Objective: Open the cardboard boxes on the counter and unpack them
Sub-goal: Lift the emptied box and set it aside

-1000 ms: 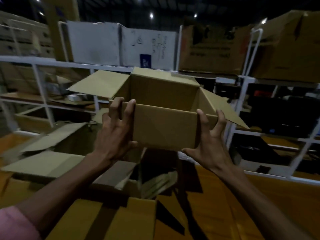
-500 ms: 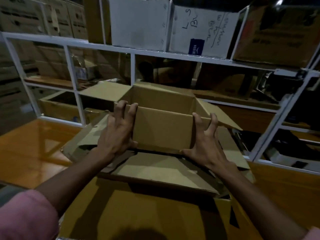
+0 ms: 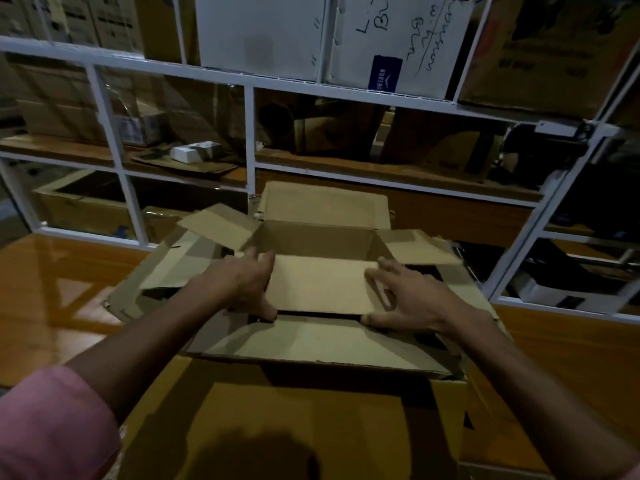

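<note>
A small brown cardboard box with its four top flaps spread open sits low inside the open top of a large cardboard box on the orange counter. Its inside looks empty as far as I can see. My left hand grips its left front corner, thumb at the bottom edge. My right hand holds the right front corner with fingers spread and thumb along the bottom. The large box's flaps lie folded outward around the small one.
A white metal shelf rack stands right behind the boxes, filled with brown cartons and two white boxes on top. The glossy orange counter shows to the left and right. A small white item lies on the middle shelf.
Both hands have lowered the small box from chest height down into the large box's open top. My view has tilted downward.
</note>
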`<state>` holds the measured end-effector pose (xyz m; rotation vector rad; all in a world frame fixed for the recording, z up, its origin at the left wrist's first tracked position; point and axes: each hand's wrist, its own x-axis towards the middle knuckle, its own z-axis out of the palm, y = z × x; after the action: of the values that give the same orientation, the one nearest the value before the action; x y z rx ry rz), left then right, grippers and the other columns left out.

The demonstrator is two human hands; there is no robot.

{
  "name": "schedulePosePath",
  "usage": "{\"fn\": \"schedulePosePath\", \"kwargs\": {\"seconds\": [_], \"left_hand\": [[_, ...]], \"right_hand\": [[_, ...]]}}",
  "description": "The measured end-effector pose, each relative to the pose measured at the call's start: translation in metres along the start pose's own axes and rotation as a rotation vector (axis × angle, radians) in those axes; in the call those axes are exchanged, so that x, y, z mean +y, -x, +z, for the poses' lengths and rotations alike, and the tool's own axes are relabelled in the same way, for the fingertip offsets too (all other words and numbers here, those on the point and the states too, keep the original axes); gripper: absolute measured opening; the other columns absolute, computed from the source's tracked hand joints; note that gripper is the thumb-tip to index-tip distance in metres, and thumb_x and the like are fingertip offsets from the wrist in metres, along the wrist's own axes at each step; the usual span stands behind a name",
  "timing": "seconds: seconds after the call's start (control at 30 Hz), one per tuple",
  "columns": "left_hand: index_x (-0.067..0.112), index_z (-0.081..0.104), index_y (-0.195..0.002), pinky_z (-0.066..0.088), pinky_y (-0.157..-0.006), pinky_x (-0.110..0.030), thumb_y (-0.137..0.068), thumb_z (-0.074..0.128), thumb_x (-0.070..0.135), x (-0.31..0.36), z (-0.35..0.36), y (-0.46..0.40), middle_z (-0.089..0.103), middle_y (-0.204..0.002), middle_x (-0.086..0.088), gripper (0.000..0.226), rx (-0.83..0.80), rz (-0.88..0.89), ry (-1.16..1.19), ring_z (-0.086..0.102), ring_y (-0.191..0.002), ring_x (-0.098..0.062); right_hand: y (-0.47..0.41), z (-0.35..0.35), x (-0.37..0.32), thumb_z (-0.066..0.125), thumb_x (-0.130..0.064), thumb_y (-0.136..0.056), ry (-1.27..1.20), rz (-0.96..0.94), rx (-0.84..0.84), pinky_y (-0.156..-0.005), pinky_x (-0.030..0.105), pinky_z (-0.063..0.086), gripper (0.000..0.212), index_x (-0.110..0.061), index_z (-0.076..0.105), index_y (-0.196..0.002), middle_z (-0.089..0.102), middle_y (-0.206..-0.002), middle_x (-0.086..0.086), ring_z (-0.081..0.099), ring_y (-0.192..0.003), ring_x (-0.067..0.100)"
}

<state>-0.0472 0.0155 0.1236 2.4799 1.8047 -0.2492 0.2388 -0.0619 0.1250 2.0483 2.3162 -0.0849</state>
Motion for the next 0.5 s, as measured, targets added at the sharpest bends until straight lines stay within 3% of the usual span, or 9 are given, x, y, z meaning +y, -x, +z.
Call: {"fn": "schedulePosePath", "kwargs": {"seconds": [0.07, 0.13, 0.17, 0.23, 0.3, 0.43, 0.5], "left_hand": [[0.023, 0.048, -0.138, 0.053, -0.093, -0.039, -0.084, 0.071, 0.054, 0.001, -0.007, 0.001, 0.057, -0.129, -0.004, 0.067, -0.141, 0.059, 0.016, 0.058, -0.111, -0.025], [0.022, 0.059, -0.124, 0.053, -0.084, -0.035, -0.094, 0.063, 0.044, 0.001, -0.006, 0.002, 0.063, -0.111, 0.001, 0.037, -0.156, 0.108, 0.053, 0.061, -0.100, -0.020], [0.022, 0.062, -0.118, 0.054, -0.081, -0.035, -0.096, 0.060, 0.040, 0.001, -0.003, 0.003, 0.063, -0.103, 0.001, 0.028, -0.133, 0.123, 0.063, 0.062, -0.095, -0.019], [0.023, 0.063, -0.111, 0.056, -0.082, -0.040, -0.097, 0.058, 0.040, 0.000, 0.004, 0.003, 0.063, -0.098, 0.000, 0.022, -0.075, 0.128, 0.091, 0.062, -0.089, -0.020], [0.023, 0.061, -0.113, 0.056, -0.084, -0.044, -0.095, 0.057, 0.044, -0.002, 0.009, 0.004, 0.064, -0.103, -0.002, 0.028, -0.028, 0.120, 0.101, 0.062, -0.091, -0.022], [0.020, 0.057, -0.123, 0.058, -0.082, -0.044, -0.096, 0.056, 0.045, 0.002, 0.012, 0.012, 0.064, -0.104, -0.003, 0.036, 0.111, 0.155, 0.188, 0.064, -0.091, -0.021], [0.019, 0.055, -0.131, 0.055, -0.091, -0.044, -0.099, 0.053, 0.046, 0.010, 0.016, 0.016, 0.064, -0.120, -0.006, 0.042, 0.224, 0.183, 0.187, 0.062, -0.106, -0.023]], "right_hand": [[0.004, 0.002, 0.001, 0.033, -0.085, -0.083, -0.070, 0.002, -0.051, -0.097, 0.043, 0.051, 0.075, -0.037, 0.053, -0.137, 0.061, -0.136, 0.000, 0.060, -0.112, 0.019], [0.005, 0.008, 0.001, 0.023, -0.085, -0.086, -0.129, 0.056, -0.031, -0.080, 0.039, 0.055, 0.072, -0.032, 0.066, -0.110, 0.070, -0.099, -0.004, 0.063, -0.086, 0.014], [0.003, 0.011, 0.002, 0.025, -0.081, -0.091, -0.116, 0.080, -0.016, -0.073, 0.036, 0.054, 0.066, -0.030, 0.066, -0.101, 0.068, -0.089, -0.004, 0.061, -0.079, 0.013], [0.000, 0.019, 0.006, 0.035, -0.069, -0.097, -0.064, 0.126, 0.045, -0.066, 0.032, 0.048, 0.050, -0.029, 0.065, -0.101, 0.067, -0.090, -0.002, 0.059, -0.079, 0.015], [-0.002, 0.023, 0.011, 0.045, -0.060, -0.098, -0.059, 0.163, 0.141, -0.071, 0.034, 0.052, 0.040, -0.026, 0.065, -0.108, 0.069, -0.100, 0.001, 0.061, -0.084, 0.018], [-0.001, 0.026, 0.009, 0.051, -0.050, -0.100, -0.225, 0.132, 0.273, -0.082, 0.038, 0.056, 0.036, -0.023, 0.067, -0.118, 0.072, -0.109, 0.000, 0.065, -0.092, 0.015], [0.003, 0.027, 0.002, 0.049, -0.051, -0.101, -0.279, 0.088, 0.341, -0.087, 0.040, 0.056, 0.041, -0.021, 0.067, -0.122, 0.072, -0.115, 0.001, 0.065, -0.099, 0.014]]}}
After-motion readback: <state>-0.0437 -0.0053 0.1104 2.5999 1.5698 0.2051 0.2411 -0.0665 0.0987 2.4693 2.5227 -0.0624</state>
